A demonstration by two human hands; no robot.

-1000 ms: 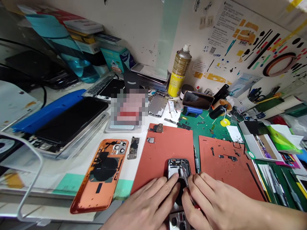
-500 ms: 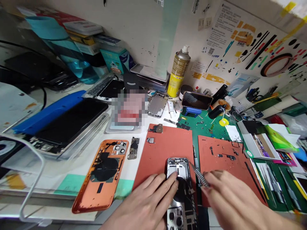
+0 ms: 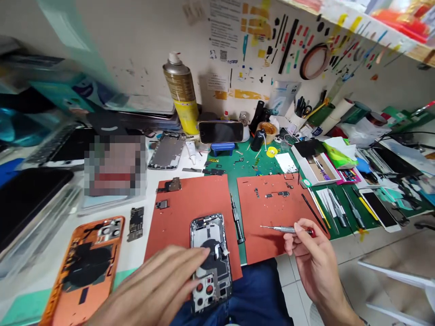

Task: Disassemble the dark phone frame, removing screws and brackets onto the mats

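My left hand (image 3: 159, 283) reaches over a dark-framed phone housing (image 3: 212, 253), its fingers stretched out and the fingertips at the housing's left side. The housing lies near the front edge of the left red mat (image 3: 183, 226), camera openings toward me. A small white strip or flex piece (image 3: 222, 249) sticks up at its right side. My right hand (image 3: 314, 258) is closed around a slim screwdriver (image 3: 285, 229) with a knurled silver body and a red end. Its tip points left above the right red mat (image 3: 258, 203), apart from the housing.
A dark screwdriver (image 3: 237, 219) lies between the mats. An orange phone back (image 3: 98, 299) and a logic board (image 3: 136, 224) are on the left. Small parts (image 3: 282, 194) dot the right mat. Behind stand a spray can (image 3: 183, 95) and a propped phone (image 3: 220, 132); tools (image 3: 353, 208) lie right.
The view has swung to the right. My right hand has moved away from the housing to over the right mat, a tool still in it. My left hand stays at the housing.
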